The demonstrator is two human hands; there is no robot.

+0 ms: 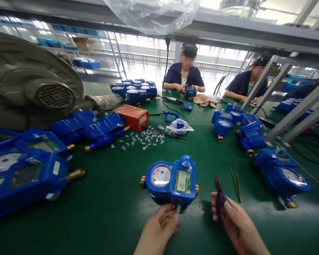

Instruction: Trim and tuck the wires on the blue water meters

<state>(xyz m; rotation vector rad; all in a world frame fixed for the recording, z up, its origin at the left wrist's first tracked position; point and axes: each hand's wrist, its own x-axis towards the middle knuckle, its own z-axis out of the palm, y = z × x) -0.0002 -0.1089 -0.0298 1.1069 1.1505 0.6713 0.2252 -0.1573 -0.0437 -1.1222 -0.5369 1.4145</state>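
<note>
A blue water meter [172, 180] lies on the green tabletop in front of me, its round dial on the left and a lit digital display on the right. At its near edge, my left hand [162, 221] is closed, thumb and fingers pinching a small clear plastic tag [178, 209] that hangs from the meter. My right hand [232, 216] is wrapped around blue-handled pliers [218, 198], jaws pointing up and away, to the right of the meter and apart from it. Thin tweezers [236, 185] lie just beyond that hand.
Small clear tags [146, 137] are scattered behind the meter, near an orange box [132, 117]. More blue meters [26, 170] crowd the left, and others [281, 171] stand right. A large blower [50, 88] fills the far left. Two people [184, 72] sit across the table.
</note>
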